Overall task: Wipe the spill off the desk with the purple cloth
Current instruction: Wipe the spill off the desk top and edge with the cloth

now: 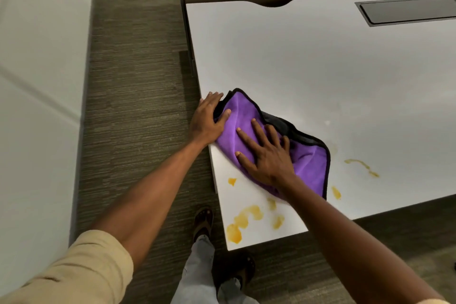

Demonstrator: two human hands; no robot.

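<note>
While the cloth sits mid-surface, here is what I read from the head view.

Cloth: the purple microfibre cloth with black edging (308,158) lies rumpled on the white desk surface (320,69), near its left front corner, long axis running from far-left to near-right.

Right hand: my right hand (266,153) lies flat on the cloth, fingers spread wide, pressing down.

Left hand: my left hand (209,118) sits at the surface's left edge, thumb over the cloth's far-left end, fingers curled round it.

Spill: the yellow-orange liquid patches (243,222) lie nearer me than the cloth, towards the front corner; a thinner streak (361,165) lies to its right.

Next move, as I judge it: drag the cloth back towards me; the right hand is nearer.

Hidden: any spill under the cloth, and how wet the cloth is, I cannot tell.
</note>
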